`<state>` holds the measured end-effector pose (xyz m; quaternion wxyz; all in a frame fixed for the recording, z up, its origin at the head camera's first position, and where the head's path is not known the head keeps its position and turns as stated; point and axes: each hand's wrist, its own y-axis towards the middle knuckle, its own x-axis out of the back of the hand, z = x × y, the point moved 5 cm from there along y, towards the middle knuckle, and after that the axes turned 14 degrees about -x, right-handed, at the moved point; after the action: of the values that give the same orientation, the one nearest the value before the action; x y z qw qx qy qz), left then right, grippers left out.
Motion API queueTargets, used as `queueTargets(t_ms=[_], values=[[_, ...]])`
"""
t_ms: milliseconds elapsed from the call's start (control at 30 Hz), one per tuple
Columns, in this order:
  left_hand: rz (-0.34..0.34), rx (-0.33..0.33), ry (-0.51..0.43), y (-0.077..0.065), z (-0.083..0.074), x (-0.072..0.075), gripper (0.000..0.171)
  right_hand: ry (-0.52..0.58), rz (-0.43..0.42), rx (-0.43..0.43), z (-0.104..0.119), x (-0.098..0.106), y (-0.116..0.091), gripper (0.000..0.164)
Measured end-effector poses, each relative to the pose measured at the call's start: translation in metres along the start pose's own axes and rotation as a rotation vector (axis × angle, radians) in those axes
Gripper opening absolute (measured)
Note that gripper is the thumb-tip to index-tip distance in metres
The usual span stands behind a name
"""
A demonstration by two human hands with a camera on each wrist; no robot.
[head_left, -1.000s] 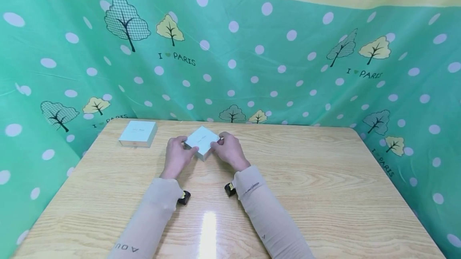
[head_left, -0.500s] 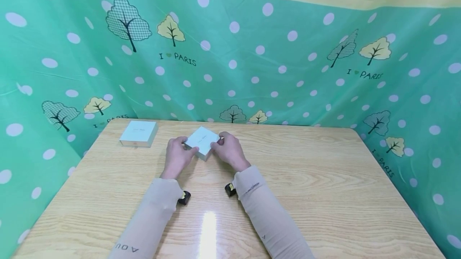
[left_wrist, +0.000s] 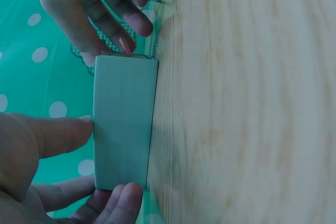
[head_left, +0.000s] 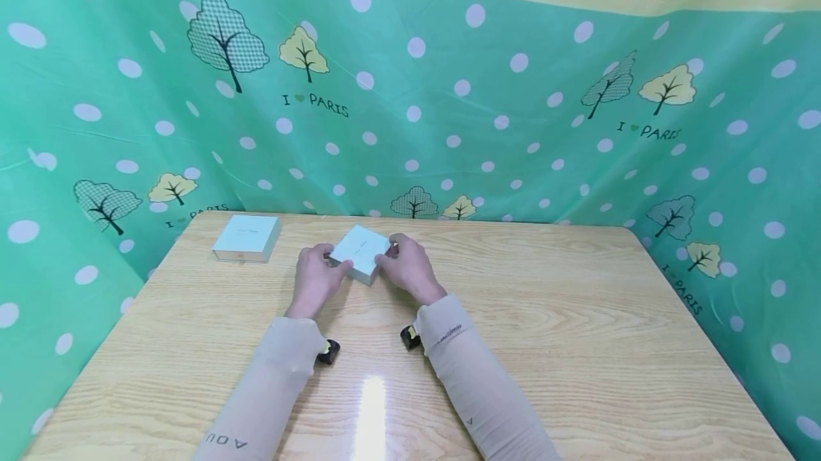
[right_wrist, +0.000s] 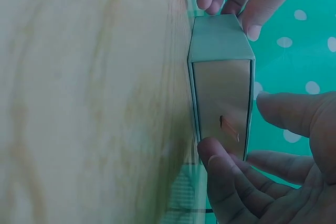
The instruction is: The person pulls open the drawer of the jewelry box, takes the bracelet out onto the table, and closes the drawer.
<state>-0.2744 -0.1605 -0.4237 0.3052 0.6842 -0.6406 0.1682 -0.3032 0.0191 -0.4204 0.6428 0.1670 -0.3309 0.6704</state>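
The left hand (head_left: 317,276) is clamped on the held box (head_left: 361,251), thumb on the edge of the top face and fingers curled about the side at 8 o'clock. The right hand (head_left: 409,268) grips the same box from 4 o'clock, thumb at the upper edge and fingers bent around the corner. The held box is located below and slightly left of centre in the head view, lid face up, one corner turned toward 6 o'clock, base at the table (head_left: 577,347). Its top carries small print, too small to read. In the right wrist view, the end panel facing the right hand is pinkish and bears a small copper-coloured tab (right_wrist: 229,129), which stands out near the fingertips. A second box (head_left: 246,235) of like form lies at 9 o'clock from the held box, well apart from both hands, near the table's far left corner. Two black wrist units (head_left: 329,352) are worn at the beige sleeves (head_left: 269,390), one at 7 o'clock and one at 5 o'clock from the held box. A bright reflection (head_left: 370,418) marks the wood-grain surface at 6 o'clock. A green cloth (head_left: 462,126) with pale dots and printed trees hangs behind the table at 12 o'clock
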Motion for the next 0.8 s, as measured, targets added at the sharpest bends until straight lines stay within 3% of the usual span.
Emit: queueTargets(t_ms=[800], values=[[-0.036,-0.032,0.022,0.0,-0.0042,-0.0032,0.042,-0.059,-0.021,0.011,0.0005,-0.001,-0.0004,0.06]])
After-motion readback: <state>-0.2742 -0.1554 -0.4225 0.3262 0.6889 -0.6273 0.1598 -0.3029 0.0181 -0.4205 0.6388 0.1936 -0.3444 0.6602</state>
